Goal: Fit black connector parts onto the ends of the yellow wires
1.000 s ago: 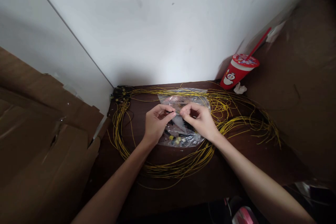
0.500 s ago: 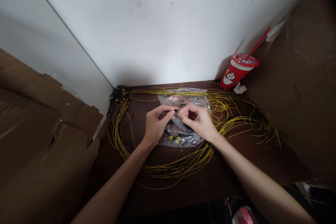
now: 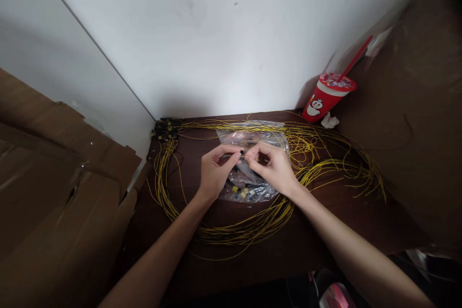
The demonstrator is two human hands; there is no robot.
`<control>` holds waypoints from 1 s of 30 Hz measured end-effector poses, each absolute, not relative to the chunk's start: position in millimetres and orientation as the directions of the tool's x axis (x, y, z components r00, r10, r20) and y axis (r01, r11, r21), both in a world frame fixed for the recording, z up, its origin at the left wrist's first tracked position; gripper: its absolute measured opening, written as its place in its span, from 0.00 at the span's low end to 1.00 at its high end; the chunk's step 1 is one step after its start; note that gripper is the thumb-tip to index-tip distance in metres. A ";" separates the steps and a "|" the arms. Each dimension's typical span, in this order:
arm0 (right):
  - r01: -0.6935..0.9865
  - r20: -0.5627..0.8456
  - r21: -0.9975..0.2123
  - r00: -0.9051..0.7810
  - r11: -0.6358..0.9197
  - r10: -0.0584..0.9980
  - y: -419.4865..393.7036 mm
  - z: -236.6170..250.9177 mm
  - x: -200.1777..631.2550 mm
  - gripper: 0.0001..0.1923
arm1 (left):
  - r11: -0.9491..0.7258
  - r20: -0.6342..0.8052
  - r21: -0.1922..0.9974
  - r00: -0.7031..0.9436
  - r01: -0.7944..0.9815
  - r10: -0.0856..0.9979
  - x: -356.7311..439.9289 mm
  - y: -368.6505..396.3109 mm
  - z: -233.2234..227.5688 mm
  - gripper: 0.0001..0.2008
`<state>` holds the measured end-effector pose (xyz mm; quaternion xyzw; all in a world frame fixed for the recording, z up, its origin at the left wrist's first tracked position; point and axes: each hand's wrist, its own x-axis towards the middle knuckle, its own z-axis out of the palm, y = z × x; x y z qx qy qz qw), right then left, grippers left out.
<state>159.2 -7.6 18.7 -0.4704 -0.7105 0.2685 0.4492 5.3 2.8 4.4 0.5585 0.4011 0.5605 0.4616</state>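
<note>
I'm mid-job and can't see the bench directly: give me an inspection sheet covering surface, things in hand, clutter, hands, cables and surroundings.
Surface: dark brown tabletop, flat.
Things in hand: small black part; thin yellow strand, details too small to tell.
Clutter: clear plastic bag beneath the hands; red cup with red straw, back right; crumpled white tissue beside it.
Hands: left hand pinches the black part; right hand appears to pinch the strand; fingertips close together.
Cables: long, thin yellow wires loop around the bag, loose ends at right.
Surroundings: white wall behind; brown cardboard at left.
</note>
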 end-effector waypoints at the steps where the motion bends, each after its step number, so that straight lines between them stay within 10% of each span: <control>1: 0.435 0.388 -0.800 -0.151 0.413 0.909 -7.9 18.6 159.2 0.04 | -0.257 0.261 0.964 0.047 -0.069 0.964 5.6 2.6 4.6 0.03; 30: 0.294 0.301 -0.901 -0.106 0.319 0.948 -7.9 13.4 156.2 0.04 | -0.257 0.260 0.962 0.026 -0.096 0.965 8.9 0.8 4.3 0.03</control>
